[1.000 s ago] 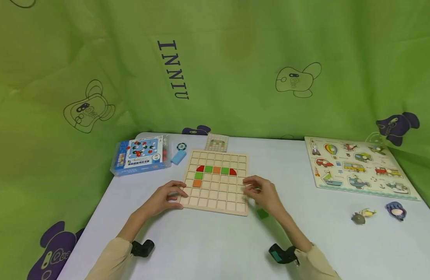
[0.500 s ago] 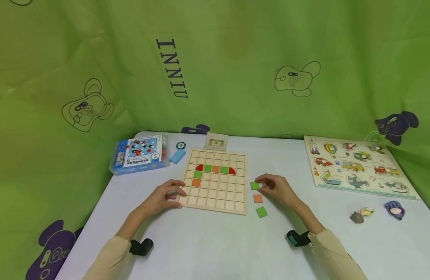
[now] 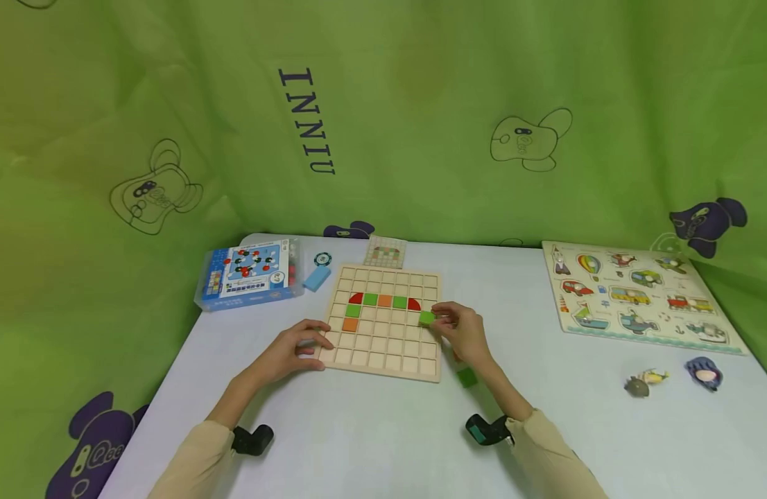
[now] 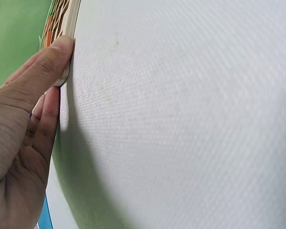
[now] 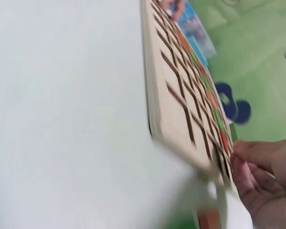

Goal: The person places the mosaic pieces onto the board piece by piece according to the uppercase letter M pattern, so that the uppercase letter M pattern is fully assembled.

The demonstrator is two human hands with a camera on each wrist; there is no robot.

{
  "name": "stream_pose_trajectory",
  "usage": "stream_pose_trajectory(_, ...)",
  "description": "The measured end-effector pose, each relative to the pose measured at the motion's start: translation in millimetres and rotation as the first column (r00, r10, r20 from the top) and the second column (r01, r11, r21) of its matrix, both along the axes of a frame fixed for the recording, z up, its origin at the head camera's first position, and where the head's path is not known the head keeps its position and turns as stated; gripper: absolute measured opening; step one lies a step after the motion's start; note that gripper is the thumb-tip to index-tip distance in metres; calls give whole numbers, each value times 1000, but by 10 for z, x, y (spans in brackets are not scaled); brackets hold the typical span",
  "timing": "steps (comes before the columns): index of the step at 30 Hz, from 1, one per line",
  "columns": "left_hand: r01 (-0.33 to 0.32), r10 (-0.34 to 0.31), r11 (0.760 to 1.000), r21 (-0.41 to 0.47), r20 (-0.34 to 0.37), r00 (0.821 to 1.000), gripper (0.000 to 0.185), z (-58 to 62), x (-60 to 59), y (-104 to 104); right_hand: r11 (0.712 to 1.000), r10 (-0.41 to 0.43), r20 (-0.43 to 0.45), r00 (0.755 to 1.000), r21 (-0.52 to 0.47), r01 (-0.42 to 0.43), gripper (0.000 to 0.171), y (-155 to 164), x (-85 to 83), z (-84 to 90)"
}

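Right hand [image 3: 463, 333] has swung from the loose tiles back to the grid board [image 3: 383, 346], pinching a green tile [image 3: 426, 317] at its three o'clock edge, under the red arc. Left hand [image 3: 292, 350], fingers straight, steadies the nine o'clock edge.

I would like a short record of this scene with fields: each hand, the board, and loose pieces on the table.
left hand: rests on the near left corner of the wooden grid board
right hand: pinches a green square tile over the board's right side
board contents: red, green and orange tiles in the upper rows
loose pieces: a green tile on the table beside the board
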State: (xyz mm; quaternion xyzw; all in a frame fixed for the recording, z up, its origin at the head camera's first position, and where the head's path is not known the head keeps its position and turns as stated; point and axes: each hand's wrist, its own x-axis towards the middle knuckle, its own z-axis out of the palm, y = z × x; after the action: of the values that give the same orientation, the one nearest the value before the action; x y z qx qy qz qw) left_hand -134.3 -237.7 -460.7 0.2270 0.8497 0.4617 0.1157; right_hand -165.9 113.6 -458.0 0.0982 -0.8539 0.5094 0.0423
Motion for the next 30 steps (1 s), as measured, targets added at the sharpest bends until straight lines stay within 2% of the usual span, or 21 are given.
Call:
stream_pose_trajectory(10, -11, 11, 1000, 2, 32, 999, 28, 1, 16, 20, 996, 85, -61, 994, 4, -85, 25, -584, -96, -37)
stream_pose_trajectory(22, -12, 11, 1000, 9, 30, 999, 28, 31, 28, 19, 994, 88, -81, 993, -61, -93, 26, -739, -120, -28)
stream_pose_trajectory(25, -9, 9, 1000, 5, 20, 1000, 28, 29, 25, 20, 983, 100, -50, 994, -147, -106, 25, -775, -63, 1)
stream_pose_trajectory(30, 5, -4, 1000, 4, -28, 1000, 28, -5, 10, 13, 933, 212, 27, 977, -302, -194, 24, -984, 51, 60)
